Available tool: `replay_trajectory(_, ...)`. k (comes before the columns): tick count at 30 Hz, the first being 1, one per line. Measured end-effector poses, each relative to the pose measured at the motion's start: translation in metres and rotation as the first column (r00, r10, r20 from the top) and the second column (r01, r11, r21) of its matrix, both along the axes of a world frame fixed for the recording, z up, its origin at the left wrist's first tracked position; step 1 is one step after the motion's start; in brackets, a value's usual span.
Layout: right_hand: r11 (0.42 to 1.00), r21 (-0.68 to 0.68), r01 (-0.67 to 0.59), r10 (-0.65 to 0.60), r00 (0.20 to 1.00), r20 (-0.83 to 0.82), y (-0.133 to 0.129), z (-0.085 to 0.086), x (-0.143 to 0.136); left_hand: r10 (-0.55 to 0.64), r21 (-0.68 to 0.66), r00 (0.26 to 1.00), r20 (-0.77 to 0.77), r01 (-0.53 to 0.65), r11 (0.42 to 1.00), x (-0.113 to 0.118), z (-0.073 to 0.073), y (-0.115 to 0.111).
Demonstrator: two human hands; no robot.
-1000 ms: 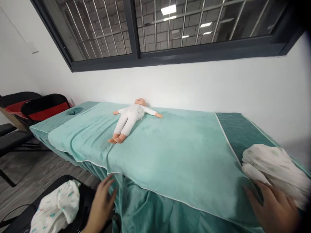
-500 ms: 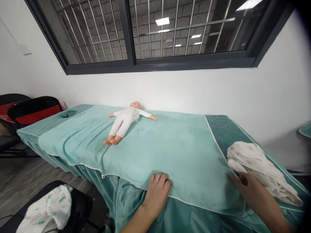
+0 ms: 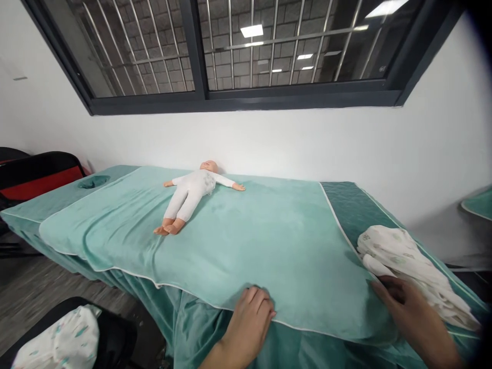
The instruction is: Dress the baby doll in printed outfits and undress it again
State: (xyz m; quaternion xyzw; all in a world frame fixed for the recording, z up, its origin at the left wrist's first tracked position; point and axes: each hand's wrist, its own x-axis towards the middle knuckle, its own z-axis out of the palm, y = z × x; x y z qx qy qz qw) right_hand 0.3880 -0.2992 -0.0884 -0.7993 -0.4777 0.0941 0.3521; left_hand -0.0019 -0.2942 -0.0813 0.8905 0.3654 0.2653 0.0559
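My left hand (image 3: pixel 249 320) lies palm down on the front edge of a light green velvety sheet (image 3: pixel 284 241), its fingers resting on the fabric. At the sheet's right side, my right hand (image 3: pixel 417 315) has thumb and fingers bent together at the edge; the fingertips are partly hidden. Just beyond that hand is a crumpled white patterned cloth (image 3: pixel 407 256). Farther back on the sheet, a baby doll (image 3: pixel 192 189) in a white suit lies on its back, arms spread, feet toward me.
The sheet covers a long bed with a darker green cover (image 3: pixel 344 205) and a face hole (image 3: pixel 94 181) at the left. A black chair (image 3: pixel 115 328) at front left bears a white printed cloth (image 3: pixel 63 341). A wall with a barred window (image 3: pixel 249 97) stands behind.
My right hand has moved slightly right, and the sheet's front right corner has shifted with it. My left hand's fingers have drawn closer together. The view has shifted a little; the doll lies as before.
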Motion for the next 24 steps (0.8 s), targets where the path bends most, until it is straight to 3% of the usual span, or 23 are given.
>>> replay_trajectory(4, 0.995, -0.102, -0.022, 0.03, 0.997, 0.073, -0.011, 0.007, -0.006, -0.043, 0.034, 0.999, 0.033, 0.042, 0.999, -0.003, 0.006, 0.007)
replay_trajectory(7, 0.991, -0.119, -0.064, 0.089, 0.971, 0.221, -0.024, 0.024, -0.014, -0.052, 0.115, 0.996, 0.078, 0.043, 0.992, 0.005, 0.018, 0.021)
replay_trajectory(9, 0.991, -0.109, -0.084, 0.115, 0.94, 0.322, -0.03, 0.04, -0.018, -0.074, 0.15, 0.995, 0.067, 0.063, 0.987, 0.021, 0.028, 0.033)
replay_trajectory(12, 0.992, 0.031, -0.124, 0.092, 0.863, 0.497, -0.028, 0.06, -0.014, -0.118, 0.153, 0.992, -0.038, 0.123, 0.981, 0.055, 0.039, 0.051)
replay_trajectory(15, 0.978, 0.134, -0.163, 0.04, 0.767, 0.641, -0.013, 0.066, 0.004, -0.13, 0.147, 0.977, -0.167, 0.155, 0.977, 0.088, 0.037, 0.06)
replay_trajectory(17, 0.984, 0.116, -0.133, 0.027, 0.765, 0.644, 0.001, 0.062, 0.021, -0.127, 0.148, 0.966, -0.226, 0.163, 0.975, 0.101, 0.031, 0.061)
replay_trajectory(20, 0.997, 0.039, -0.068, 0.038, 0.854, 0.519, 0.021, 0.059, 0.047, -0.146, 0.129, 0.953, -0.266, 0.186, 0.974, 0.103, 0.024, 0.059)
replay_trajectory(24, 0.994, -0.032, 0.1, -0.088, 0.959, 0.271, 0.043, 0.084, 0.065, -0.236, 0.054, 0.944, -0.231, 0.254, 0.966, 0.092, 0.028, 0.055)
